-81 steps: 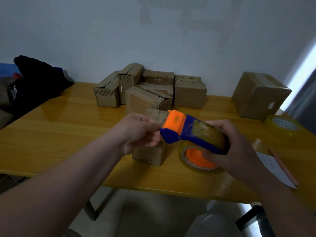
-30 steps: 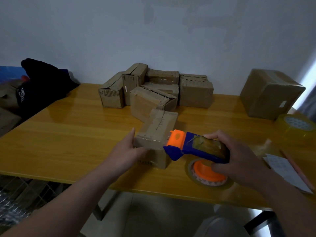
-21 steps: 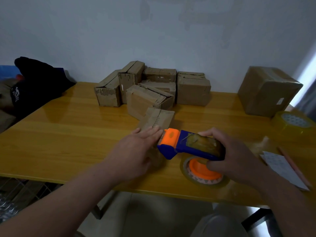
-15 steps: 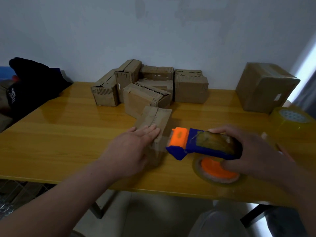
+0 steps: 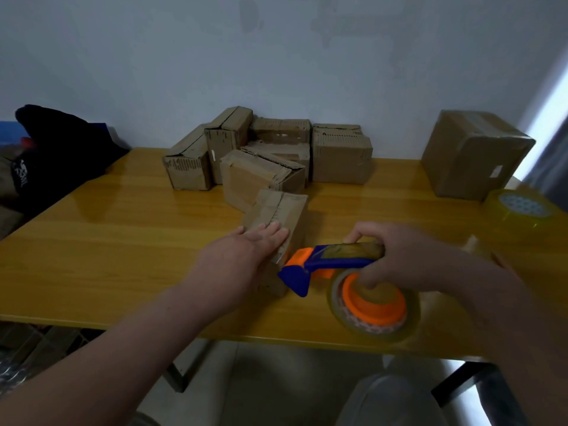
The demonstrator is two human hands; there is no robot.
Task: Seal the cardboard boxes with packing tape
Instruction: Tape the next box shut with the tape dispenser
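Pressing the small box (image 5: 282,210) mid-frame with a flat left hand (image 5: 246,256), gripping the tape gun (image 5: 335,263), just pulled away, in the right hand (image 5: 408,256); probably smoothing fresh tape.

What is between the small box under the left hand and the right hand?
The head view shows the blue and orange tape dispenser there: the right hand holds it, its front end by the near corner of the box.
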